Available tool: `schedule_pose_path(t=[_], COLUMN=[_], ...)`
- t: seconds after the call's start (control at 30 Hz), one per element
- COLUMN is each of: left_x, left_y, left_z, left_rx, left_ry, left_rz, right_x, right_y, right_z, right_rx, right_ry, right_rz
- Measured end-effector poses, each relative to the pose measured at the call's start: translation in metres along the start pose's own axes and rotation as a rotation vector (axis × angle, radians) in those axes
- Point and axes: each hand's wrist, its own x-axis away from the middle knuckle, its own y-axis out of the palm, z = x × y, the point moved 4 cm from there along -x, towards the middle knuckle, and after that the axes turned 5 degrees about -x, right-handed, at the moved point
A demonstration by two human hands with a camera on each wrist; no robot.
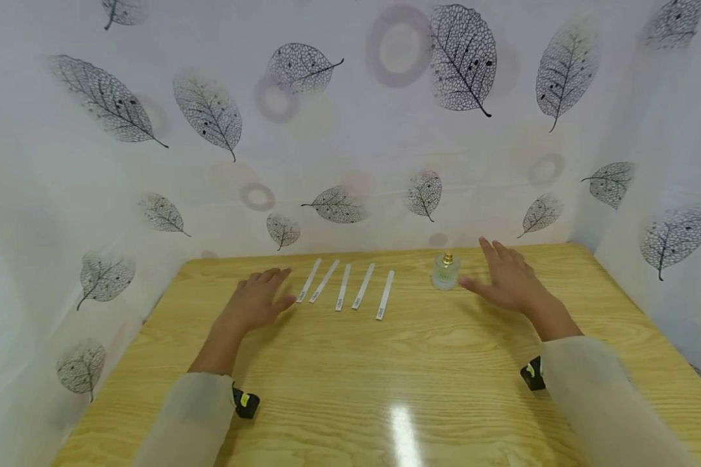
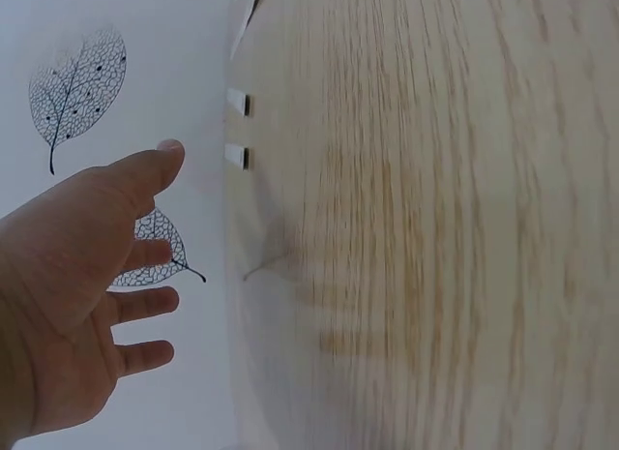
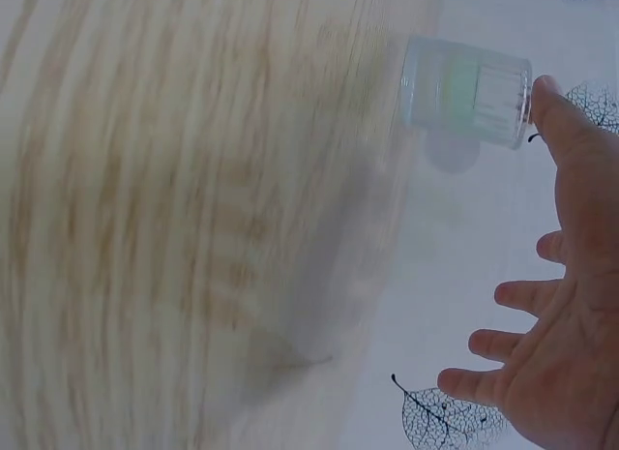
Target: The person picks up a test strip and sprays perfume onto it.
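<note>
Several narrow white paper strips (image 1: 343, 287), each with small dark print at its near end, lie side by side on the wooden table. My left hand (image 1: 257, 299) hovers to their left, fingers extended and holding nothing; its thumb points toward the nearest strip. To the right of the strips, a clear glass perfume bottle (image 1: 446, 272) with a gold spray neck stands upright. Beside it is my right hand (image 1: 509, 280), fingers spread, palm bare in the right wrist view. Its thumb tip is close to the bottle (image 3: 466, 90); whether they touch I cannot tell.
A pale cloth (image 1: 350, 130) printed with dark leaves hangs behind the table (image 1: 350, 363) and along both sides. Black wrist cameras (image 1: 245, 403) are worn at both cuffs. Light reflects off the tabletop near the front.
</note>
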Motion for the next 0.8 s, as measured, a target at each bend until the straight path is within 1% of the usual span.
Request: schedule_pose_path(t=[0.13, 0.27, 0.4, 0.47, 0.57, 0.67, 0.8], left_x=[-0.007, -0.014, -0.021, -0.024, -0.028, -0.031, -0.035], left_y=[0.001, 0.002, 0.006, 0.009, 0.012, 0.015, 0.019], left_z=[0.006, 0.010, 0.011, 0.010, 0.011, 0.011, 0.009], left_rx=[0.001, 0.008, 0.026, 0.037, 0.054, 0.097, 0.192], left_ry=[0.003, 0.001, -0.012, -0.026, -0.032, -0.029, -0.020], left_rz=[-0.010, -0.038, -0.075, -0.095, -0.109, -0.110, -0.105], right_x=[-0.005, -0.009, -0.013, -0.016, -0.019, -0.023, -0.027], right_y=[0.007, 0.012, 0.015, 0.017, 0.021, 0.025, 0.031], right_z=[-0.005, -0.009, -0.013, -0.015, -0.017, -0.017, -0.016], right_rx=[-0.043, -0.063, -0.087, -0.108, -0.153, -0.201, -0.269], right_ry=[-0.005, -0.015, -0.033, -0.045, -0.062, -0.077, -0.074], right_rz=[-0.016, -0.024, -0.018, -0.017, -0.012, -0.004, 0.000])
